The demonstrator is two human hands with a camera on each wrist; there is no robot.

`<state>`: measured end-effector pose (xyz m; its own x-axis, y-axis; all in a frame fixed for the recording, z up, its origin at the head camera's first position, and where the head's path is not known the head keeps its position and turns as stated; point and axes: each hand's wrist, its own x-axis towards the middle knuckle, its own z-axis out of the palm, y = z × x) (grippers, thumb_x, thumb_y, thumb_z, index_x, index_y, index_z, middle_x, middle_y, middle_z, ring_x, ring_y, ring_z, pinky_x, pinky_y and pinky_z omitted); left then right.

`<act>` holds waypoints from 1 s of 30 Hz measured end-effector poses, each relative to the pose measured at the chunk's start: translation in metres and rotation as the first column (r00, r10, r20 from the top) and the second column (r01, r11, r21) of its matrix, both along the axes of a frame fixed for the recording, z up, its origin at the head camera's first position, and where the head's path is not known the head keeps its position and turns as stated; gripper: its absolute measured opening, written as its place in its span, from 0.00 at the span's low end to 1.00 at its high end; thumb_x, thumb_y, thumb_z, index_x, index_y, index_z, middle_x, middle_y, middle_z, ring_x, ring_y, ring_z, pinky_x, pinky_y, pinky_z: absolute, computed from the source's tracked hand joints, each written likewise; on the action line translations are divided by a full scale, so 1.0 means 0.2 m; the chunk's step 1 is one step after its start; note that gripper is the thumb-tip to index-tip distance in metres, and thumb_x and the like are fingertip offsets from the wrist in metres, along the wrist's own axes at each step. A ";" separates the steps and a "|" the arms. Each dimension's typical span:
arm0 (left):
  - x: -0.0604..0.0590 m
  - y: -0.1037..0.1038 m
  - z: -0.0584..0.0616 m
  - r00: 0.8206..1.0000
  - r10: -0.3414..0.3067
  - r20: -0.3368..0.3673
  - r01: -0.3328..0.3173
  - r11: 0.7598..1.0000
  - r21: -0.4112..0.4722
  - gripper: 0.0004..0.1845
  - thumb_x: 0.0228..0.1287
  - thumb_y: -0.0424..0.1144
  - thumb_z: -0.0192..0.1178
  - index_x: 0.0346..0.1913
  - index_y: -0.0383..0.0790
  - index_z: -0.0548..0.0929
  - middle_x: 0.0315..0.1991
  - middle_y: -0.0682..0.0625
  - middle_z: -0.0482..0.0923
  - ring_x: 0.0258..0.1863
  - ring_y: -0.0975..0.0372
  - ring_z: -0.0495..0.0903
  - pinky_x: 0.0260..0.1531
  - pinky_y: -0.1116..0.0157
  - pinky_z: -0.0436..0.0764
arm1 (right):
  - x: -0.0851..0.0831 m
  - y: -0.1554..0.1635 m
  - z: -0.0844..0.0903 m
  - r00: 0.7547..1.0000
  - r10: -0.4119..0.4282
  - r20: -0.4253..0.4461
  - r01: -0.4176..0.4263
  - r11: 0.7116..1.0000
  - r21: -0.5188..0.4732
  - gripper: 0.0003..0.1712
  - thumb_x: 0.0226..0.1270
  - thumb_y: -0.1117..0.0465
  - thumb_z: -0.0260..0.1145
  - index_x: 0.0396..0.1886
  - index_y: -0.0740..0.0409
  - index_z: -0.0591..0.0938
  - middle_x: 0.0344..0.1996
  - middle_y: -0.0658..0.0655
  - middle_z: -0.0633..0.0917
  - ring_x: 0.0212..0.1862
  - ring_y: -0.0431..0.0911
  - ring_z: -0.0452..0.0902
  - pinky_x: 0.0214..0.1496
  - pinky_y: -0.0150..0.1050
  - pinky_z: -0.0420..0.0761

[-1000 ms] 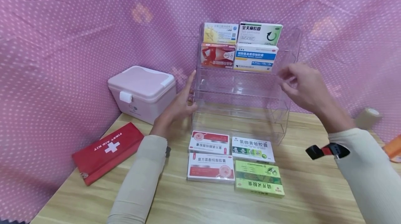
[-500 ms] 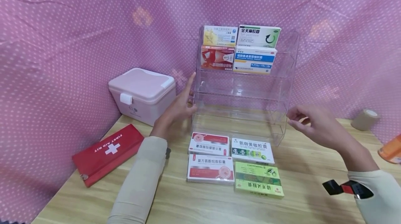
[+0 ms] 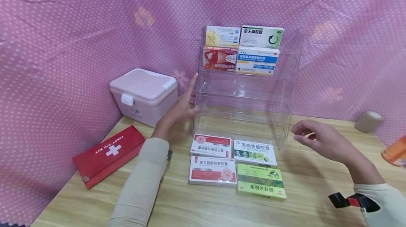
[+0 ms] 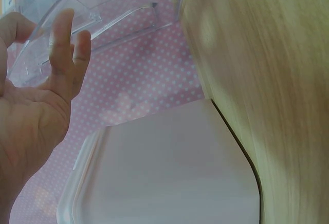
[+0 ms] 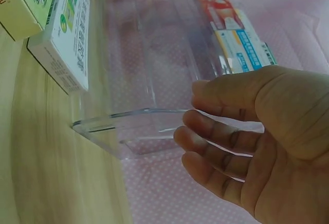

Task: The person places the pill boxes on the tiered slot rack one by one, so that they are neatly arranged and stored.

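Note:
A clear acrylic tiered rack (image 3: 244,89) stands at the back of the table. Its upper tiers hold a yellow-white medicine box (image 3: 222,36), a green-white one (image 3: 262,36), a red one (image 3: 220,58) and a blue-white one (image 3: 257,61). My left hand (image 3: 182,109) rests against the rack's left side, index finger extended upward. To the right of the rack hovers my right hand (image 3: 320,139), fingers loosely bent and holding nothing (image 5: 262,136). Before the rack lie two red-white boxes (image 3: 213,170), a white-green box (image 3: 255,152) and a lime-green box (image 3: 261,181).
A pink lidded storage box (image 3: 144,96) stands left of the rack. A red first aid pouch (image 3: 109,156) lies at the table's left edge. On the right are a beige roll (image 3: 369,121) and an orange object (image 3: 394,152). A pink dotted cloth (image 3: 79,43) hangs behind.
My right hand has moved down and to the right, from beside the rack's upper tiers to near the table. The left hand has stayed at the rack's side.

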<state>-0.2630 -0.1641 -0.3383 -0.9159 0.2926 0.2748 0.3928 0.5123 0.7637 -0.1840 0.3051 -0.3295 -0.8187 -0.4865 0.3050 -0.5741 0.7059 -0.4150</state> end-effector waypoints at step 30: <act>0.00 0.00 0.00 1.000 -0.011 0.024 0.011 1.000 0.026 0.66 0.66 0.25 0.61 0.84 0.83 0.30 0.70 0.34 0.73 0.53 0.46 0.82 0.47 0.54 0.87 | 0.05 -0.30 -0.21 0.945 -0.063 0.322 0.003 0.983 0.184 0.13 0.73 0.50 0.73 0.33 0.49 0.81 0.28 0.44 0.82 0.33 0.39 0.73 0.35 0.33 0.72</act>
<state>-0.2629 -0.1638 -0.3390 -0.9191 0.2955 0.2605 0.3797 0.4880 0.7860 -0.1744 0.2460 -0.3709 -0.8748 -0.4794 -0.0695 -0.4044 0.8017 -0.4402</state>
